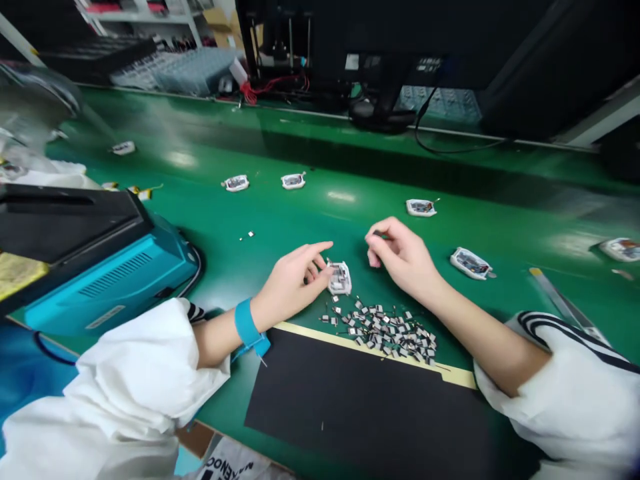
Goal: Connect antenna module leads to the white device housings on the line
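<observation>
My left hand point(293, 280), with a blue wrist strap point(246, 325), is at the left edge of a small white plastic case point(340, 279) with parts inside. Its thumb and curled fingers grip that edge, while the index finger stretches out above. To the right of the case, my right hand point(400, 257) is raised over the table with fingers curled into a pinch. A dark bit shows between them, too small to name. Just below the case lies a loose pile of small silvery parts with short dark leads point(393, 330).
Similar white cases point(236, 183) stand spread across the green table point(210, 220). A black sheet point(360, 400) lies in front. A teal machine point(115, 280) stands left, tweezers point(565, 303) lie right, and a monitor stand point(383, 113) is behind.
</observation>
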Available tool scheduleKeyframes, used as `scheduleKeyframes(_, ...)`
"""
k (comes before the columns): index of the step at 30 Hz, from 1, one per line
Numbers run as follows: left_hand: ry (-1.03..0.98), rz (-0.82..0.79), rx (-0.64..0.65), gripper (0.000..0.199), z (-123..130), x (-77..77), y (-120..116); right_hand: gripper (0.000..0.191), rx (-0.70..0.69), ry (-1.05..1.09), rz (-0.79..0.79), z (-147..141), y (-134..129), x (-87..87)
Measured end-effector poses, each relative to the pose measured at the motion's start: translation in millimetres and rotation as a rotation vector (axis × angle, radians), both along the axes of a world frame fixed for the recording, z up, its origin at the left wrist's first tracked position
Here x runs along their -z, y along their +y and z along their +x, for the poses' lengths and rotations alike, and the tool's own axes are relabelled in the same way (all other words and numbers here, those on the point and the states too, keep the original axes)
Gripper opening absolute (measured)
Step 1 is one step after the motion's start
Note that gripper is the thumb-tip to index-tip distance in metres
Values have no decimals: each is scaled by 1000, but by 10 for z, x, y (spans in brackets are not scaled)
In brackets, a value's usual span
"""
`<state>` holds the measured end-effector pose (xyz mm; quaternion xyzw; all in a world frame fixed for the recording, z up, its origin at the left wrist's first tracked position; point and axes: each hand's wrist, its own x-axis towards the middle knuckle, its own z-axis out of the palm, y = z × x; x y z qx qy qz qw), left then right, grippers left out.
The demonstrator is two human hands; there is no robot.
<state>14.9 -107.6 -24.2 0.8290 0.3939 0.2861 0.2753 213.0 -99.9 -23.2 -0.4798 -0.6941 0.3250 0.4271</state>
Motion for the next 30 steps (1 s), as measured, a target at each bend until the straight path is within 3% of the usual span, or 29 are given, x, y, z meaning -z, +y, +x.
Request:
scheduleKeyframes(2, -79, -26, 7, 44, -14, -27, 23, 9, -60, -259, 20, 49, -68, -37)
scheduleKeyframes(4, -36, 17, 103, 58, -28, -54, 72, 10, -107, -447, 41, 55, -142, -63)
scheduleKeyframes(7, 88, 5, 328, 70, -26, -54, 142, 16, -193, -557, 42, 18, -234, -84)
scheduleKeyframes(10, 182, -12, 437, 64, -4, -1, 171, 20, -288, -615, 137, -14, -277, -67)
scheduleKeyframes(13, 162, 7, 396, 59, 14, 45, 167, 21, -307, -746, 327, -27, -280, -19)
scheduleKeyframes(17, 72, -3, 255, 59, 22, 47, 138, 19, -219, -995, 525, -79, -253, 5)
scheduleKeyframes(24, -55, -40, 187, 58, 19, 85, 123, 6, -42, -1104, 587, -285, -216, -82)
scheduleKeyframes(30, -136, -82, 133, 58, 9, 101, 140, 10, 0, -1068, 740, -318, -162, -125)
